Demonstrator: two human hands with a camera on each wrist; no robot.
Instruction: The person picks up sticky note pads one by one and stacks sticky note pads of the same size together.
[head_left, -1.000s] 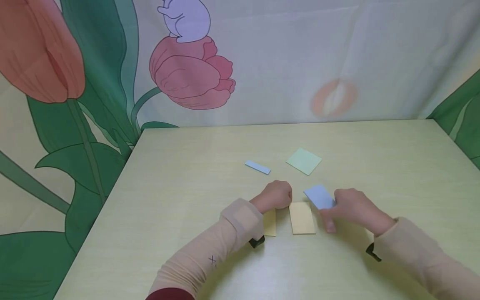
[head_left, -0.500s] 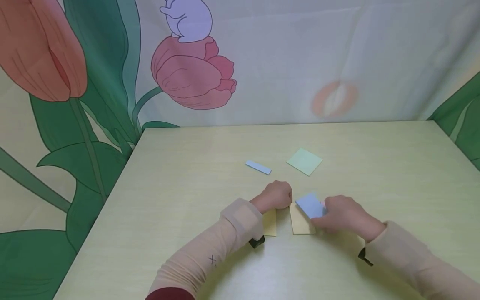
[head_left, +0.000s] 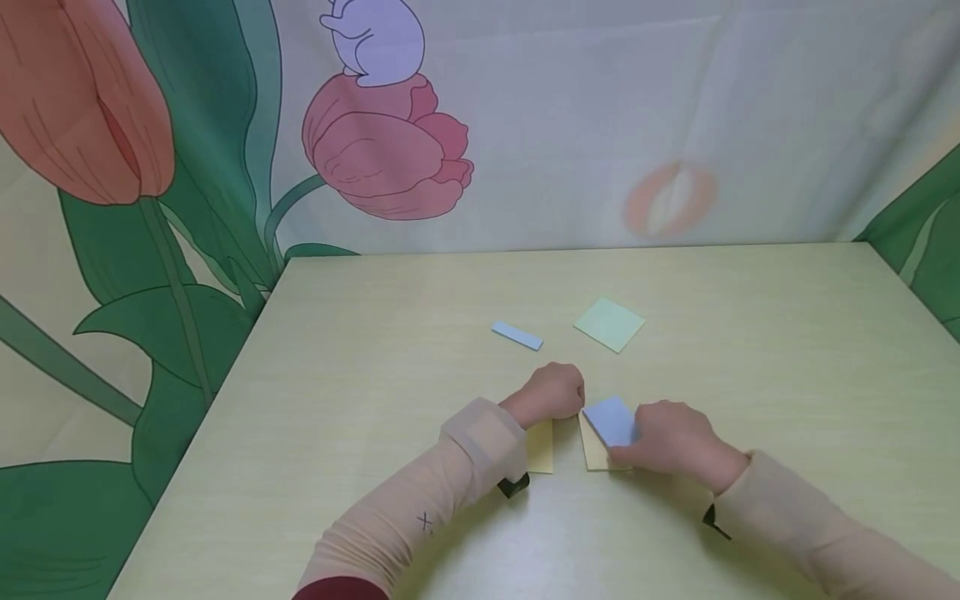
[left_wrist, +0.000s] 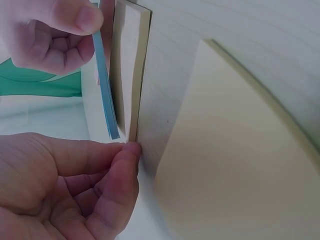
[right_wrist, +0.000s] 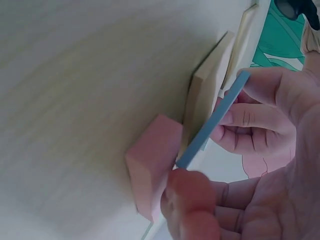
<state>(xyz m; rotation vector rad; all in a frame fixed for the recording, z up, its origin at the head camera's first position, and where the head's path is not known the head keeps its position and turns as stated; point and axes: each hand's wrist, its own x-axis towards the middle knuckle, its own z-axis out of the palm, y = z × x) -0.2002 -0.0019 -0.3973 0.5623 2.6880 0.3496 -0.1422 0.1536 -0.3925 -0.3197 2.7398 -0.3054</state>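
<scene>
My left hand (head_left: 553, 390) pinches the corner of a yellow sticky note pad (left_wrist: 134, 75) between thumb and fingertips; the pad lies flat on the table. My right hand (head_left: 675, 442) holds a blue sticky note pad (head_left: 611, 421) by its edges, thumb on one side and fingers on the other. In the right wrist view the blue pad tilts over the yellow one; whether they touch I cannot tell. A second yellow pad (head_left: 540, 447) lies under my left wrist, partly hidden. A thick pink pad (right_wrist: 155, 167) sits beside the first yellow one, covered by my right hand in the head view.
Farther back on the table (head_left: 375, 375) lie a narrow blue strip pad (head_left: 517, 335) and a green square pad (head_left: 609, 324). A curtain printed with tulips (head_left: 386, 150) hangs behind the table's far edge.
My right hand has moved left and toward me, bringing the blue pad from beside the yellow pad to over it. The left hand has stayed at the yellow pad's corner.
</scene>
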